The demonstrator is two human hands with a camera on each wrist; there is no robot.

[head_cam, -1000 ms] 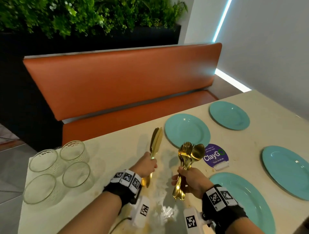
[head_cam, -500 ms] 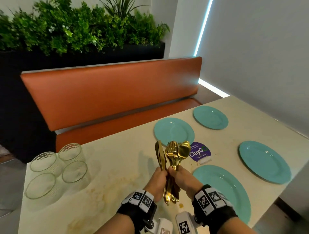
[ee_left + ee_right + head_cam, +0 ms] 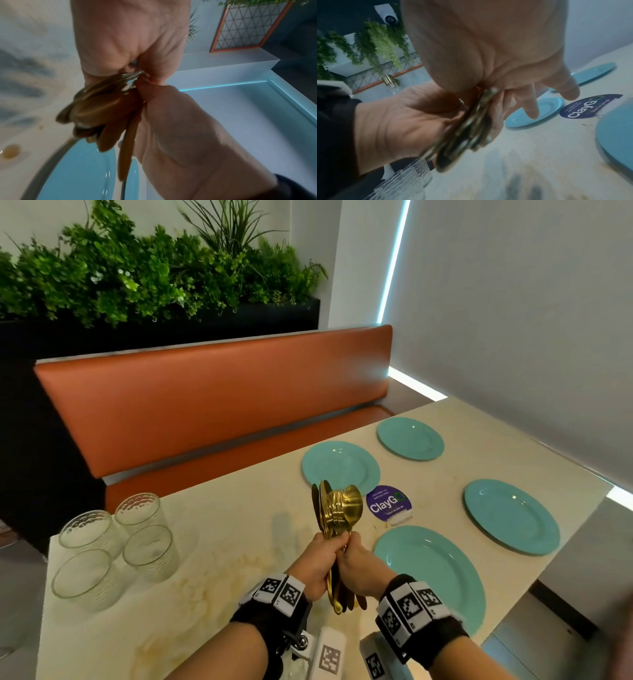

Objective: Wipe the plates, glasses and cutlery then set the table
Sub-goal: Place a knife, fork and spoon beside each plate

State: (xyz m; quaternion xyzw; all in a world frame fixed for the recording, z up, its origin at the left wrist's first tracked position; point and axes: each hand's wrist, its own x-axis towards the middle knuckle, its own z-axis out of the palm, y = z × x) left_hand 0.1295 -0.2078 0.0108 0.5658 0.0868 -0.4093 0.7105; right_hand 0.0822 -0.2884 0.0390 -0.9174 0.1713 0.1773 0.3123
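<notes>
A bundle of gold cutlery stands upright above the cream table, spoon bowls and knife blades on top. My left hand and right hand press together and both grip its handles. In the left wrist view my left hand wraps the handles. In the right wrist view my right hand clamps the cutlery while two fingers stretch out. Teal plates lie at the near right, right, far middle and far right. Several clear glasses stand at the left end.
A purple ClayGo sign lies between the plates. An orange bench runs along the far side of the table, with a planter of greenery behind it. A grey wall closes the right side. Yellowish stains mark the table top near me.
My hands have come together. The knives from my left hand and the forks and spoons from my right now form one bundle, held by both hands.
</notes>
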